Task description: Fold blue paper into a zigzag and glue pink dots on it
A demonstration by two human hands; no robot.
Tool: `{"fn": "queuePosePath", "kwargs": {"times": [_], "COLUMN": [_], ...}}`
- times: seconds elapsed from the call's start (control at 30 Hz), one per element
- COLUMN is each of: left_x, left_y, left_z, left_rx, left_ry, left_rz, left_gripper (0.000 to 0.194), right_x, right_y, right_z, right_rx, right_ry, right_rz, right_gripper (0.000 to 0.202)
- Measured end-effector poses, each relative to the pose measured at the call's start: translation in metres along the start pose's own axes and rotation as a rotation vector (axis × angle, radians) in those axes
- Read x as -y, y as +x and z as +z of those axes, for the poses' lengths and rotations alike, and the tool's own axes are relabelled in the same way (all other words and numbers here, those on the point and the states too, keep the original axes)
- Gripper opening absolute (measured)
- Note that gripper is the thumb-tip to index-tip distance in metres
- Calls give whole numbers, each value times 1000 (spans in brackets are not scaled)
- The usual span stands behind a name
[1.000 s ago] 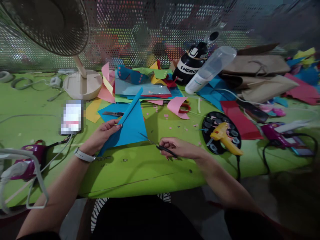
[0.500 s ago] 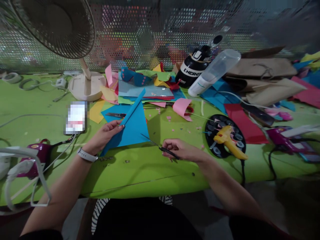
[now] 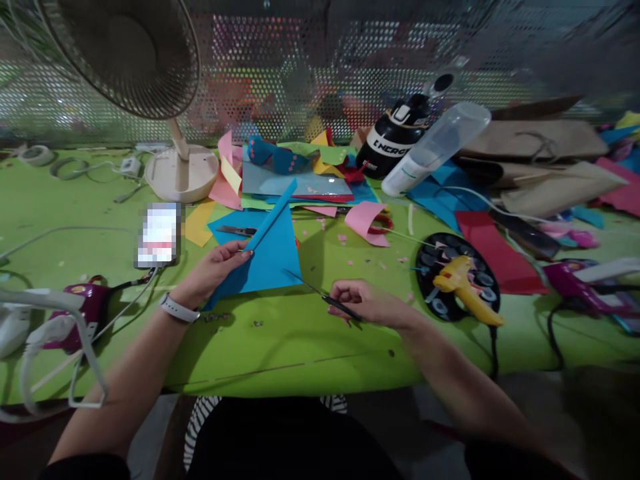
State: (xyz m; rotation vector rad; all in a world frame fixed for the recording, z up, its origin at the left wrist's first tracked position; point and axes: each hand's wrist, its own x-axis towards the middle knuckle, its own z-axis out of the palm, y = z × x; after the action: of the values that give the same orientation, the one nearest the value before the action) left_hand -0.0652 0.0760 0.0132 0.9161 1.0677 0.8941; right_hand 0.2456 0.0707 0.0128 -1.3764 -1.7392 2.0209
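Observation:
Between the thumb and fingers of my left hand [image 3: 227,261] is a folded blue paper strip [image 3: 274,212], slanting up to the right. Under it a larger blue sheet [image 3: 275,263] lies on the green table [image 3: 300,340], with a cutter knife [image 3: 236,231] on its upper left part. My right hand [image 3: 355,301] is closed on black-handled scissors [image 3: 320,292], whose thin blades point up-left over the lower right corner of the blue sheet. Whether the tips touch the sheet is unclear.
A fan [image 3: 183,175] and a phone [image 3: 159,233] stand and lie to the left. Behind are paper sheets and a black bottle [image 3: 393,143]. A yellow glue gun [image 3: 465,290] rests on a black round tray [image 3: 430,267] at right, near a red sheet [image 3: 500,250].
The view has shifted slightly, so most things appear a little further right. Both hands keep nearly the same pose, still holding the blue strip and the scissors.

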Motion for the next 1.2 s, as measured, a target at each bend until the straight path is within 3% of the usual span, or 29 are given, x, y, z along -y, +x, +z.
{"fn": "queuePosePath", "kwargs": {"times": [0.47, 0.7, 1.2], "left_x": [-2, 0, 1], "left_y": [-2, -5, -6], "left_z": [2, 9, 13], "left_rx": [-37, 30, 43], "left_ry": [59, 13, 21], "left_rz": [23, -36, -35], "left_gripper": [26, 26, 28], "right_x": [-3, 3, 0], "right_y": [1, 0, 1], "right_z": [1, 3, 6], "right_rx": [-43, -4, -25], "right_ry": [39, 8, 65], "right_rz": [2, -20, -7], "right_gripper": [54, 54, 51]}}
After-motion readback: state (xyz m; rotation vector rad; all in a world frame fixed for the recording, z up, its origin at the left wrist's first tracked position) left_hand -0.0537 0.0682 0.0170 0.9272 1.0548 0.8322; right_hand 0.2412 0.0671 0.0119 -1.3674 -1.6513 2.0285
